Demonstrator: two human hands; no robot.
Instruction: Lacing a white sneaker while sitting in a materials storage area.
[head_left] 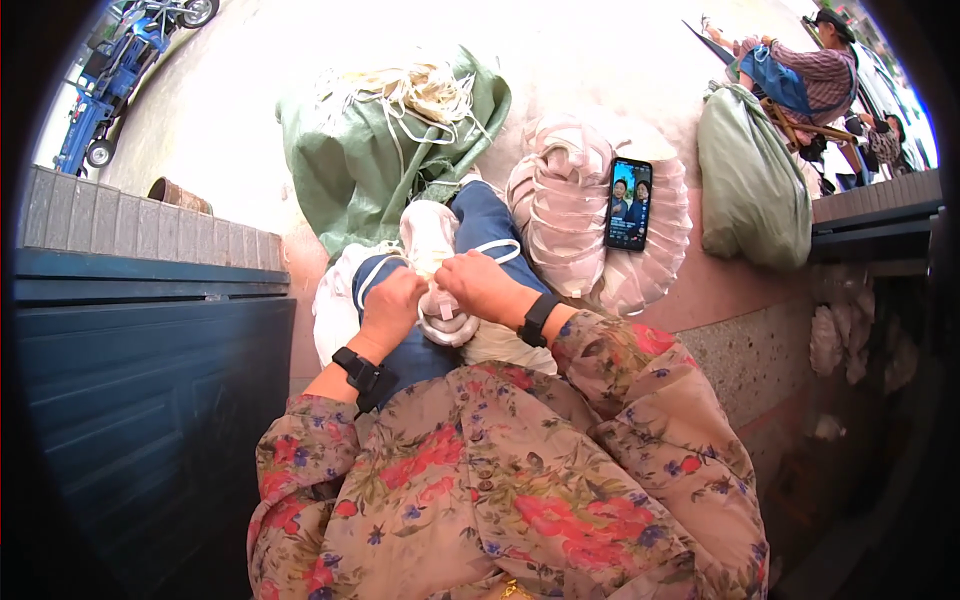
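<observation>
A pale pink shoe upper (430, 230) rests on my lap between my knees, its toe pointing away from me. My left hand (393, 303) is closed at its left side, fingers pinched on a white shoelace (372, 268) that loops up above the hand. On the other side my right hand (485, 285) is closed too, pinching the lace, with another loop rising beyond it. The fingertips of both hands are partly hidden. Whitish material (335, 300) lies beside my left leg.
Ahead stands a green sack (340, 165) with loose white laces (430, 95) on top. To its right are stacked pink shoe uppers (560, 215), with a lit phone (628, 205) lying on them. Farther right are another green sack (750, 185) and a seated person (815, 80). A blue door panel (150, 370) flanks my left.
</observation>
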